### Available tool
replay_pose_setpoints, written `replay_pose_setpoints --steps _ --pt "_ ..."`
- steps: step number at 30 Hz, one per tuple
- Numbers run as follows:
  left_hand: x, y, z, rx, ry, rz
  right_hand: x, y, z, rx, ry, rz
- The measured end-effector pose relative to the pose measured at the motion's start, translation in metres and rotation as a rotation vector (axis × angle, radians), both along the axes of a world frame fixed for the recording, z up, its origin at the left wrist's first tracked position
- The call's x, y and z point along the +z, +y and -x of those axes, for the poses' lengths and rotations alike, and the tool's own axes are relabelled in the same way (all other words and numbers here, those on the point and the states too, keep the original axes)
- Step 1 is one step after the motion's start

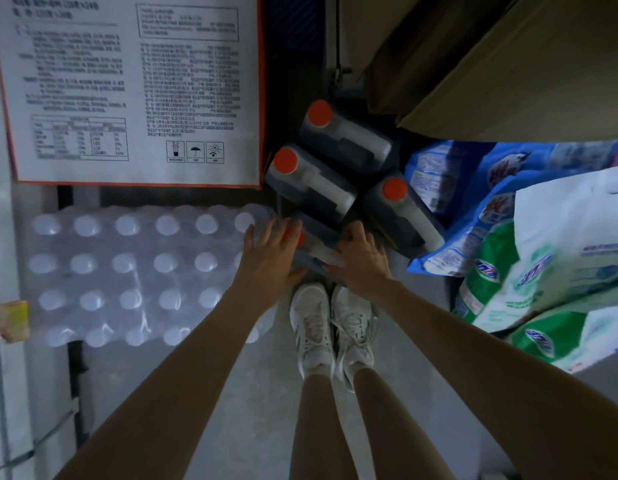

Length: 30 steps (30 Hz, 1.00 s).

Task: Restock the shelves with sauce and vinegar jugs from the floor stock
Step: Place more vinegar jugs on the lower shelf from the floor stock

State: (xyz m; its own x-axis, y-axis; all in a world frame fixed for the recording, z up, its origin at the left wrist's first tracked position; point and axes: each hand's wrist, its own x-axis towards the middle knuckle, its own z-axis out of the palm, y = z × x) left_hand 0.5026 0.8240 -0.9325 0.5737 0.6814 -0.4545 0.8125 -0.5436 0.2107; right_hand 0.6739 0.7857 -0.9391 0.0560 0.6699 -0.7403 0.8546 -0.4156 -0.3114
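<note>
1. Location: the nearest jug (318, 245) stands on the floor (266, 393) just ahead of the person's shoes (332, 327). The other jugs (311, 181), 3 in number, sit close behind it, all with orange caps and dark contents.
2. Hands: the left hand (271, 252) lies against the cap end with its fingers (266, 233) nearly straight and spread. The right hand (361, 261) sits on the opposite side, its fingers (356, 235) bent over the jug's edge.
3. Handling, judged: full of liquid, so likely heavy; the plastic walls are stiff but smooth and may slip under flat palms.
4. Hold, judged: the pale moulded handle (323, 252) on top is the surest grip, with the second hand supporting the base.
5. Surroundings: a wrapped bottle pack (127, 271) lies left and detergent bags (508, 244) lie right, leaving a narrow lifting path.
</note>
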Motion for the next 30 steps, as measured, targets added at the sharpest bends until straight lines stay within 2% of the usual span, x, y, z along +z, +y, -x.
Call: replay_pose_setpoints --steps 5,13,21,26,28,30 --pt "0.015 0.012 0.019 0.115 -0.011 0.061 0.015 0.005 -0.003 -0.073 0.099 -0.051" --pt "0.07 0.032 0.034 0.064 -0.111 0.161 0.096 0.001 -0.016 -0.188 0.245 -0.129" --pt "0.165 0.058 0.045 0.094 -0.149 0.213 0.216 0.035 -0.017 0.0 0.346 -0.251" --pt "0.225 0.072 0.057 0.113 -0.073 0.238 0.292 0.065 -0.012 0.046 0.445 -0.478" --pt "0.247 0.076 0.058 0.147 -0.133 0.258 0.325 0.075 -0.01 0.036 0.485 -0.542" --pt "0.278 0.081 0.054 0.284 -0.296 0.33 0.359 0.084 -0.009 0.041 0.518 -0.593"
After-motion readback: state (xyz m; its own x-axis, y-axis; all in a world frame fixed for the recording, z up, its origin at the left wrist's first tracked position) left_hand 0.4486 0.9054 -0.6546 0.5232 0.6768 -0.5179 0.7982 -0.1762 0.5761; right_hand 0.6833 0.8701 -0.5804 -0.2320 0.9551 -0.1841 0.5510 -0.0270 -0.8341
